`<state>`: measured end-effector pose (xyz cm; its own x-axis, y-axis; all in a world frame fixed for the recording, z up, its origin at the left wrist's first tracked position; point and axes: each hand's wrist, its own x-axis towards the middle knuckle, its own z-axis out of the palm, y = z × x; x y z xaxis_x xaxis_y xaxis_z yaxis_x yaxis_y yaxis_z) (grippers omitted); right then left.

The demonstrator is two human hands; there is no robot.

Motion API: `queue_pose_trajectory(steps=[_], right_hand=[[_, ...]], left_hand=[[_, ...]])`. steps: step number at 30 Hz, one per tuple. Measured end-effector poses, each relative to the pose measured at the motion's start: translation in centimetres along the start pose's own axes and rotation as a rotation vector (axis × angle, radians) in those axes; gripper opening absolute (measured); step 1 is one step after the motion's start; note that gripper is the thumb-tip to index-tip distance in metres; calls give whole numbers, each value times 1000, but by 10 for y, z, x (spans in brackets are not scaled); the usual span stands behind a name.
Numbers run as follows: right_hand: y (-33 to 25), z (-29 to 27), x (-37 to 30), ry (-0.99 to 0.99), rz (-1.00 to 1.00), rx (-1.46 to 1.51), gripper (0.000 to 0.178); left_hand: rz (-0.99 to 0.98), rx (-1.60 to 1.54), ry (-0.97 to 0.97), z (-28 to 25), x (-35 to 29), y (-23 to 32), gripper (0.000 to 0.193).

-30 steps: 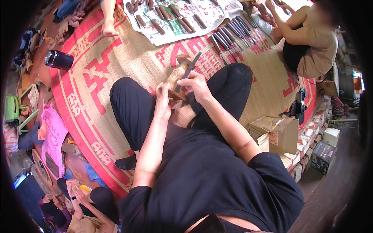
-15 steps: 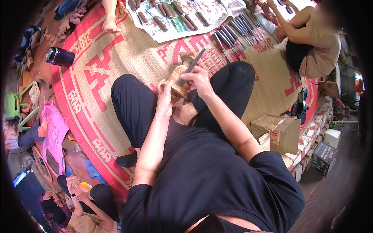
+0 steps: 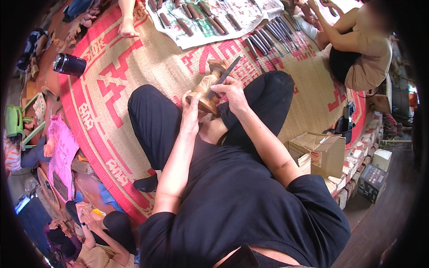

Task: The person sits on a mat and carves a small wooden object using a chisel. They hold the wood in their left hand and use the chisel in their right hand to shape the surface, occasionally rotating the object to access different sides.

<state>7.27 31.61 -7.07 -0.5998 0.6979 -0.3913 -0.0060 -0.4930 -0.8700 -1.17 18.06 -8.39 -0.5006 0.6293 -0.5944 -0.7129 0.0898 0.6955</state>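
Observation:
Between my bent knees I hold a carved wooden figure (image 3: 206,85) with a block-like base. My left hand (image 3: 191,108) is closed around the base, the thumb on its near edge. A flat dark metal file (image 3: 229,71) is pinched in my right hand (image 3: 233,93). Its long end sticks out up and to the right past my fingers. The lower part lies against the right side of the figure; my fingers cover some of it, so I cannot see exactly where it touches.
Carving tools with brown handles (image 3: 210,20) lie on a white sheet (image 3: 192,42) ahead, and several darker ones (image 3: 268,38) on the patterned mat (image 3: 165,62). A black bottle (image 3: 69,64) is at left, an opened cardboard box (image 3: 324,154) at right. Other people sit far right and lower left.
The file has slid slightly up and to the right along the figure, together with my right hand. The figure has turned a little in my left hand.

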Motion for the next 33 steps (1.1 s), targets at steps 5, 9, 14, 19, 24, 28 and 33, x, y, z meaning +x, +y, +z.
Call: queue_pose_trajectory(steps=[5,9,14,19,24,28,33], right_hand=[[-3,7,-6,-37,20,-53,15],[1,-6,9,10,3,19,14],[-6,10,-8,-39,9,-79,16],[2,9,-5,-3,-10,-49,13],[0,-4,5,24,31,107,11],[-6,10,-11,-3,5,-31,11],[0,-2,2,49,-51,36,10]], left_hand=[[27,19,4,0,1,-1,65],[23,33,5,0,1,-3,65],[-34,5,41,0,1,1,54],[-1,36,40,-2,5,-2,49],[13,69,36,6,-3,3,48],[29,26,28,5,-1,1,54],[55,119,32,-2,6,-6,51]])
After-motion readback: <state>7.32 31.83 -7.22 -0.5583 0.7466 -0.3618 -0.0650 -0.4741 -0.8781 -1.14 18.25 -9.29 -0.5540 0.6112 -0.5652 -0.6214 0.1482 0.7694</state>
